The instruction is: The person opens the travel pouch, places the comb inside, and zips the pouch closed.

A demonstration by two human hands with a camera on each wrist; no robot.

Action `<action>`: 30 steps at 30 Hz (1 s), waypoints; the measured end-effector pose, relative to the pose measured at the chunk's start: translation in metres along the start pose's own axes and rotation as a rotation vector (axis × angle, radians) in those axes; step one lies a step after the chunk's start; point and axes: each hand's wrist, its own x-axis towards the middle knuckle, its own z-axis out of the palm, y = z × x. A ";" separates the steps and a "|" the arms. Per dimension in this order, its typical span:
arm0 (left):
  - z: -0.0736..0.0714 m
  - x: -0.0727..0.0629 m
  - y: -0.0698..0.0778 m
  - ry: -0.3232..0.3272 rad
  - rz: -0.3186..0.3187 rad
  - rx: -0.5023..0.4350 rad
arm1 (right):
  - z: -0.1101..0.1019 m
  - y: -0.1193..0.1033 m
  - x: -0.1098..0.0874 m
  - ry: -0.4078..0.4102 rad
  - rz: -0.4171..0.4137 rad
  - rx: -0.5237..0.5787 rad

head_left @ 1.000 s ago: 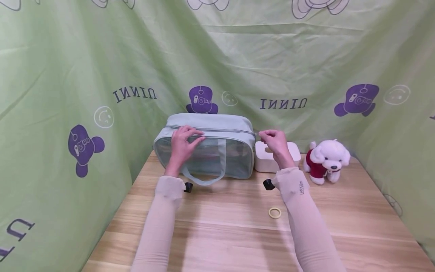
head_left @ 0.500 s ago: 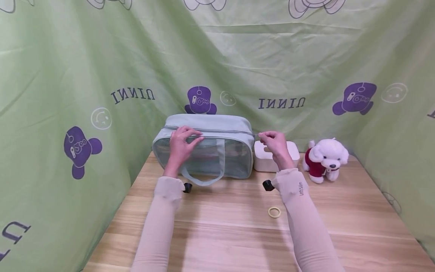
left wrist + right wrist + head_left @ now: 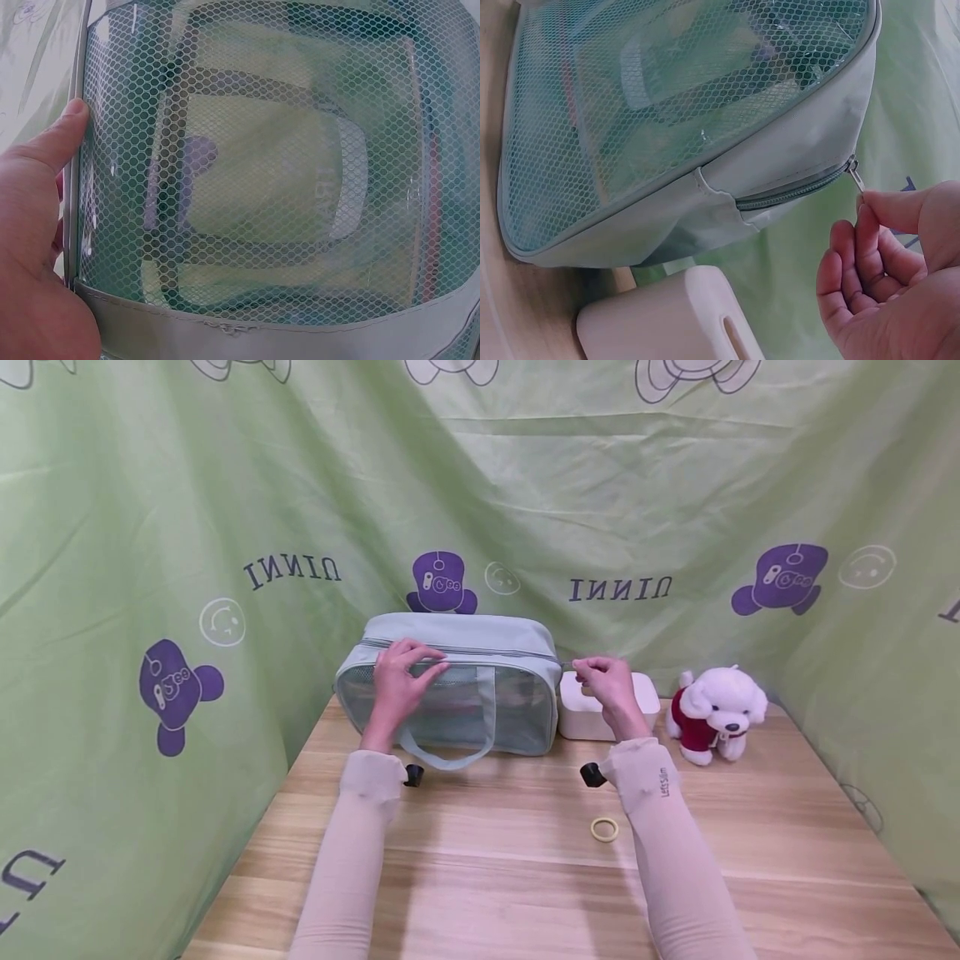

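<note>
A pale grey-green handbag (image 3: 517, 710) with clear, mesh-lined panels stands at the back of the table, its strap handle (image 3: 489, 706) hanging down the front. My left hand (image 3: 397, 681) grips the top front edge; in the left wrist view the thumb (image 3: 64, 135) lies along the piped edge, the other fingers mostly hidden behind it. At the bag's right end, my right hand (image 3: 607, 685) pinches a metal zipper pull (image 3: 856, 177) between thumb and forefinger. The zipper (image 3: 795, 191) runs down from the pull along the bag's end, and its teeth show in the right wrist view.
A white tissue box (image 3: 581, 720) sits right of the bag, below my right hand. Farther right is a white plush dog (image 3: 723, 710) in a red top. A yellow ring (image 3: 604, 829) lies on the wooden table (image 3: 510, 893). Green printed cloth (image 3: 615, 477) hangs behind.
My right hand has shifted slightly down and right with the zipper pull between its fingers. The left hand keeps its grip on the bag's edge. The head view has moved a little.
</note>
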 end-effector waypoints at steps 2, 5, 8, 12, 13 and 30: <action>0.000 0.000 0.000 -0.001 -0.002 0.000 | 0.000 0.001 0.000 0.000 0.008 0.006; 0.000 0.000 0.001 -0.003 -0.006 -0.001 | -0.001 0.002 0.000 -0.004 0.024 0.015; 0.000 -0.001 0.001 0.000 -0.004 -0.008 | -0.001 0.005 0.001 -0.010 0.045 0.030; 0.000 -0.001 0.001 0.013 0.008 -0.011 | -0.001 0.009 0.002 -0.007 0.053 0.028; 0.000 -0.001 0.001 0.017 0.013 -0.010 | -0.001 0.011 0.002 -0.004 0.050 0.021; 0.000 -0.002 -0.001 0.044 0.041 -0.034 | 0.002 0.024 0.002 0.001 0.036 0.012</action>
